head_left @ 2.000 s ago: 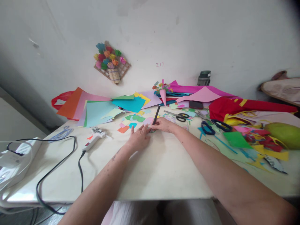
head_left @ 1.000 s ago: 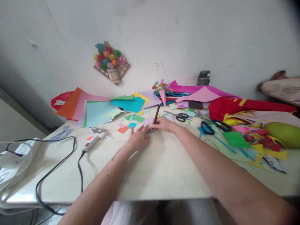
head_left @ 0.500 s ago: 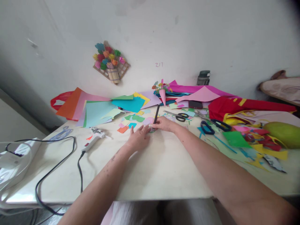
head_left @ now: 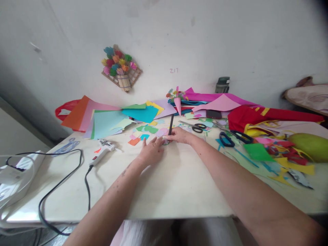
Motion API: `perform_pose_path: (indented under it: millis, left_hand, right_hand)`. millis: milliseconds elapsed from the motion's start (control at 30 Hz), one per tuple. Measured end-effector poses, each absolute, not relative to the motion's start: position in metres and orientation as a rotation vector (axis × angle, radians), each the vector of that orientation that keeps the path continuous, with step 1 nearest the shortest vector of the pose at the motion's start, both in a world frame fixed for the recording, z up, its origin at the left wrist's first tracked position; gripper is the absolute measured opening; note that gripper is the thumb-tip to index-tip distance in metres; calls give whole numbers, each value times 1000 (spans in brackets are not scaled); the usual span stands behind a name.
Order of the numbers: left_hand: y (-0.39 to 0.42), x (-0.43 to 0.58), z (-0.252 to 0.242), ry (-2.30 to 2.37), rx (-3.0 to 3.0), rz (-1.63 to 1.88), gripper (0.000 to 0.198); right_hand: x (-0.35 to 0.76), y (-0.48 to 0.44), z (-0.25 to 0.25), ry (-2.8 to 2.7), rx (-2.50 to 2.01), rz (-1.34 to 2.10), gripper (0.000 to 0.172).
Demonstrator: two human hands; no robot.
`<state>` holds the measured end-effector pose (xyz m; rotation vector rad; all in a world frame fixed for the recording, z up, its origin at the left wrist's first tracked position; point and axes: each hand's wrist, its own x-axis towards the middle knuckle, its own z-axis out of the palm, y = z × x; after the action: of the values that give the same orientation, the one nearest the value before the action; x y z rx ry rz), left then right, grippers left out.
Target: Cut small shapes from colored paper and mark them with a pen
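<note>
My right hand (head_left: 181, 135) is closed around a black pen (head_left: 171, 125), which stands nearly upright with its lower end among small paper cut-outs. My left hand (head_left: 153, 151) lies palm down just left of it, fingers stretched out and fingertips close to the pen's lower end. What lies under those fingertips is mostly hidden. Around both hands are pink paper pieces (head_left: 161, 132), green paper pieces (head_left: 153, 130), an orange paper piece (head_left: 134, 141) and a blue paper piece (head_left: 145, 137). Black-handled scissors (head_left: 199, 128) rest open beyond my right hand.
A hot glue gun (head_left: 100, 158) and its black cable lie at left, near a power strip (head_left: 30, 174). Coloured sheets (head_left: 106, 121) line the back beside a pink paper cone (head_left: 177, 105). At right are dark blue scissors (head_left: 227, 139), paper scraps (head_left: 258, 152) and a green fruit (head_left: 310, 147).
The pen's upper end has shifted very slightly to the left. Both hands stay in nearly the same place, and the other things have not moved.
</note>
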<state>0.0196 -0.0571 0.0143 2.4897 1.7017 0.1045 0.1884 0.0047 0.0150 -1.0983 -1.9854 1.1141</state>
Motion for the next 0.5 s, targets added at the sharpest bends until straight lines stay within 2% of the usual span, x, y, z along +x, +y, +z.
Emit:
perform_pose_path:
  millis: [267, 500]
  left_hand:
    - [-57, 20, 14, 1702, 2470, 123, 58]
    - [-54, 19, 13, 1721, 2363, 199, 65]
  right_hand:
    - [187, 7, 13, -1791, -1047, 1134, 12]
    - [178, 8, 3, -1775, -1099, 1272, 17]
